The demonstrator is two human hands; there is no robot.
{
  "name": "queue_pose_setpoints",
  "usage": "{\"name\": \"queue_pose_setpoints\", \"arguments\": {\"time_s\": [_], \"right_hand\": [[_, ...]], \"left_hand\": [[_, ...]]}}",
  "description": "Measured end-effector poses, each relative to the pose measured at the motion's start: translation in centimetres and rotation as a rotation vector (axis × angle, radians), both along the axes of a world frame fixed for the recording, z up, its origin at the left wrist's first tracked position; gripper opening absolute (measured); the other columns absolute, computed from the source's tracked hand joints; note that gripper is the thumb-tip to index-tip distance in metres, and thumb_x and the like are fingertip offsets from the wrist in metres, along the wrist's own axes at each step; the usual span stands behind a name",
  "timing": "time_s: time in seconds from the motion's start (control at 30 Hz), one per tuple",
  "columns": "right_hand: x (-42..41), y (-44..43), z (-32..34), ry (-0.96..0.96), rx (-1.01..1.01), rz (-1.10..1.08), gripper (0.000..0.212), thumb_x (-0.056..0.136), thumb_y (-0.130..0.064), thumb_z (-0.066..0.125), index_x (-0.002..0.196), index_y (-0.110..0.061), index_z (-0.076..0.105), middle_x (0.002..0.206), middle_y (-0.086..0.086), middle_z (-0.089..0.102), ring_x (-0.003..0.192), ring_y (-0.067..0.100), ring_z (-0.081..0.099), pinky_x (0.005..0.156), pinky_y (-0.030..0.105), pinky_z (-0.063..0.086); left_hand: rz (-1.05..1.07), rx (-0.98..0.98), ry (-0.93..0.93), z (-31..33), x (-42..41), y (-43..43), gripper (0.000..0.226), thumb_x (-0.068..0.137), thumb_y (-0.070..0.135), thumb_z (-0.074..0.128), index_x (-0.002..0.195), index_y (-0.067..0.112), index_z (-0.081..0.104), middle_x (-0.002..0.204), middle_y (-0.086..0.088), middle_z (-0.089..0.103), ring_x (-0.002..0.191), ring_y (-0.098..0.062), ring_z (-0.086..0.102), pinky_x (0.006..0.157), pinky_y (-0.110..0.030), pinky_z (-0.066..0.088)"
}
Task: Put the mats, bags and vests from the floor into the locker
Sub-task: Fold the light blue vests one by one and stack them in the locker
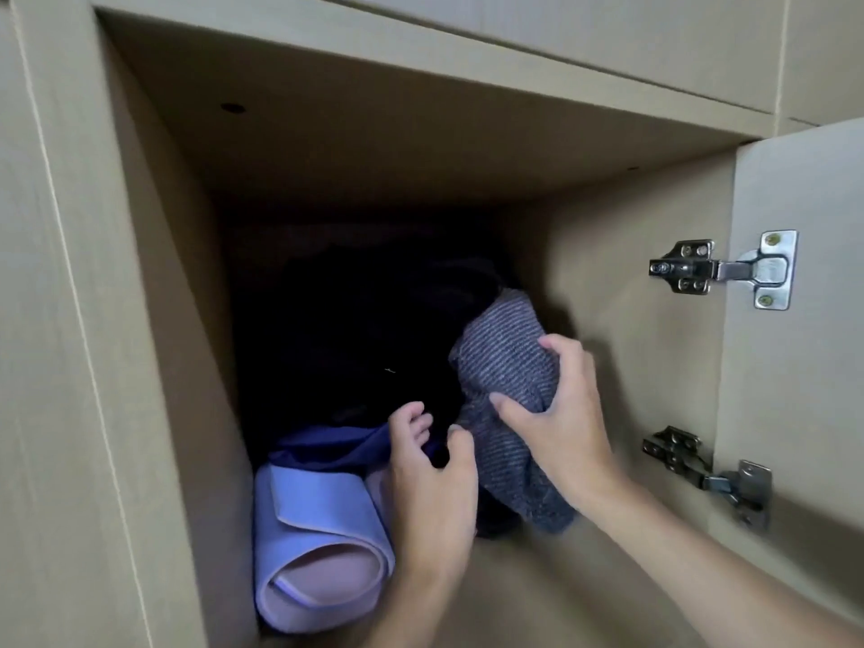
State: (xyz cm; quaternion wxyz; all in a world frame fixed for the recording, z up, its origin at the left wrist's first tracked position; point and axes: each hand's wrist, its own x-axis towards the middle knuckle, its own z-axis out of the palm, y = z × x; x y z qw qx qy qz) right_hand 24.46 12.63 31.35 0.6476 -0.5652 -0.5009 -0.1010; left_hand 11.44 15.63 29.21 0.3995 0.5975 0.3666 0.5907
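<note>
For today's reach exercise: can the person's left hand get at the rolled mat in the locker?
Probably yes. The left hand is right beside the rolled mat, whose end faces the opening with nothing in front; the right hand grips the grey striped cloth on the other side.

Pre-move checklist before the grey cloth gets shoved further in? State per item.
1. Locker door open: ok.
2. Right hand grips grey striped cloth: ok.
3. Rolled mat inside, against the left wall: ok.
4. Cloth set down: not ok, it is held up off the floor of the locker.
5. Left hand free: cannot tell, fingers curl beside the dark pile.
6. Room behind the pile: cannot tell, too dark.
</note>
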Motion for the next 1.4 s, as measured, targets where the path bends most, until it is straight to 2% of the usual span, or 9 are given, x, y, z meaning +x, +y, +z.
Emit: {"name": "queue_pose_setpoints", "arguments": {"time_s": [0.07,0.13,0.2,0.6,0.87,1.0,1.1,1.2,1.4], "right_hand": [[0.0,2.1,0.5,-0.146,-0.063,-0.046,0.075,0.077,-0.037,0.079,0.139,-0.031,0.038,0.138,-0.005,0.031,0.119,-0.009,0.038,0.099,0.008,0.033],[0.4,4.2,-0.4,-0.441,-0.457,-0.139,0.086,0.078,-0.06,0.068,0.149,-0.041,0.024,0.155,-0.003,0.019,0.139,0.016,0.025,0.113,0.038,0.029],[1.0,5.6,-1.7,-0.522,-0.721,-0.114,0.091,0.078,-0.065,0.065,0.151,-0.048,0.013,0.162,-0.005,0.01,0.146,0.026,0.016,0.113,0.049,0.024],[2.8,6.1,-4.7,-0.34,-0.412,0.045,0.085,0.076,-0.056,0.073,0.149,-0.039,0.032,0.157,-0.005,0.02,0.143,0.02,0.029,0.115,0.044,0.032],[2.0,4.1,-4.3,-0.359,-0.476,-0.038,0.088,0.078,-0.052,0.073,0.151,-0.036,0.027,0.161,-0.003,0.017,0.146,0.018,0.022,0.116,0.044,0.027],[1.3,2.1,-4.6,-0.347,-0.511,-0.042,0.088,0.079,-0.048,0.073,0.152,-0.036,0.026,0.162,-0.006,0.016,0.147,0.016,0.02,0.117,0.045,0.026],[0.9,-0.2,-5.2,-0.363,-0.499,-0.074,0.082,0.081,-0.042,0.074,0.15,-0.032,0.031,0.159,-0.006,0.022,0.145,0.016,0.025,0.116,0.04,0.027],[0.7,-3.4,-6.3,-0.337,-0.462,-0.088,0.068,0.083,-0.031,0.072,0.144,-0.024,0.043,0.15,-0.004,0.036,0.137,0.017,0.037,0.112,0.036,0.032],[-0.3,-12.2,-11.2,-0.164,-0.466,-0.197,0.045,0.079,-0.007,0.064,0.123,-0.011,0.058,0.113,0.005,0.057,0.103,0.017,0.057,0.09,0.025,0.041]], "left_hand": [[0.174,-0.02,0.314,-1.1,-0.7,0.5,0.037,0.085,0.042,0.059,0.121,0.033,0.053,0.12,0.009,0.063,0.117,-0.019,0.054,0.107,-0.042,0.039],[0.201,-0.088,0.438,-2.1,-1.2,0.7,0.043,0.085,0.045,0.06,0.124,0.028,0.056,0.124,0.004,0.064,0.121,-0.022,0.05,0.109,-0.039,0.035],[0.193,-0.058,0.518,-3.1,-1.5,0.6,0.052,0.086,0.046,0.061,0.132,0.025,0.054,0.129,0.003,0.061,0.128,-0.019,0.045,0.111,-0.035,0.031],[0.202,0.019,0.629,-4.7,-1.5,1.3,0.06,0.079,0.048,0.068,0.129,0.024,0.045,0.124,0.004,0.061,0.122,-0.018,0.046,0.109,-0.028,0.026],[0.193,0.035,0.576,-4.6,-1.3,1.7,0.057,0.078,0.045,0.072,0.123,0.02,0.049,0.117,-0.002,0.064,0.119,-0.024,0.052,0.106,-0.036,0.034],[0.164,0.064,0.559,-4.8,-1.5,1.7,0.053,0.077,0.041,0.073,0.12,0.021,0.052,0.13,-0.007,0.052,0.124,-0.029,0.047,0.106,-0.039,0.034],[0.181,0.175,0.518,-4.7,-1.8,0.5,0.049,0.075,0.033,0.075,0.118,0.019,0.056,0.143,-0.013,0.037,0.125,-0.034,0.043,0.105,-0.042,0.034],[0.2,0.371,0.503,-4.8,-2.4,-1.1,0.041,0.073,0.032,0.071,0.11,0.019,0.06,0.128,-0.009,0.045,0.115,-0.033,0.048,0.097,-0.045,0.04],[-0.281,0.494,0.554,-6.1,-2.3,-6.2,0.017,0.08,0.014,0.071,0.095,0.015,0.066,0.099,-0.005,0.057,0.093,-0.022,0.057,0.089,-0.028,0.041]]}}
